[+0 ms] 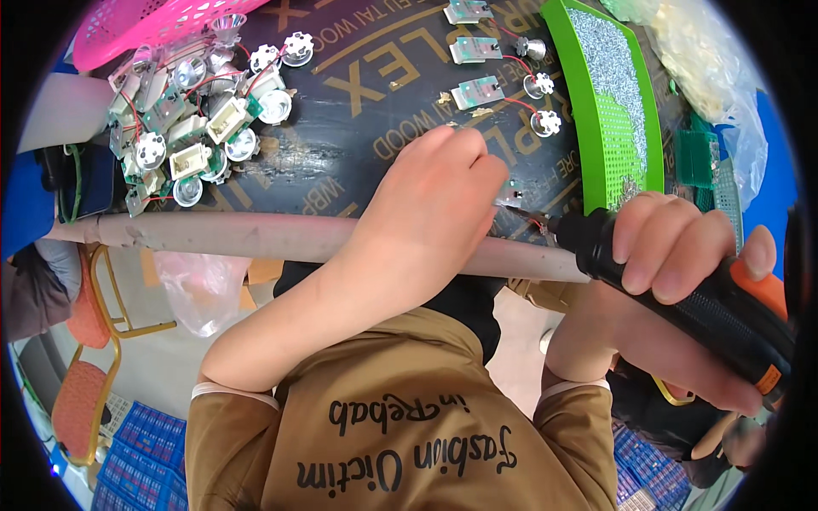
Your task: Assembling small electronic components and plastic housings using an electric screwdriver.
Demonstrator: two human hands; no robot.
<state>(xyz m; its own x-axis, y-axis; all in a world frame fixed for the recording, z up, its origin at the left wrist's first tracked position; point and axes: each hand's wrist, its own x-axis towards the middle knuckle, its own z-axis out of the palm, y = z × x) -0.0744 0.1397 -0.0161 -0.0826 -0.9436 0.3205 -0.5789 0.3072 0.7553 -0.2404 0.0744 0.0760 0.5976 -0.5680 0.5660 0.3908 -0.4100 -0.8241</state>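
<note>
My left hand (445, 189) is closed, its fingers bent down at the table's near edge. From beside its fingertips a small circuit-board module (512, 194) sticks out, with a bit of red wire by it; my hand covers the rest. My right hand (682, 247) wraps round a black electric screwdriver (707, 315) with an orange part. The screwdriver's tip points left, toward the module and my left fingers. Beyond my left hand, similar modules (477, 92) lie in a column, each wired in red to a small round lamp head (545, 123).
A green tray (584, 162) of small screws (601, 60) stands at the right. Many wired modules (196, 128) are heaped at the left, near a pink basket (111, 34). A clear plastic bag (741, 128) lies far right. A grey rounded edge (256, 226) borders the table.
</note>
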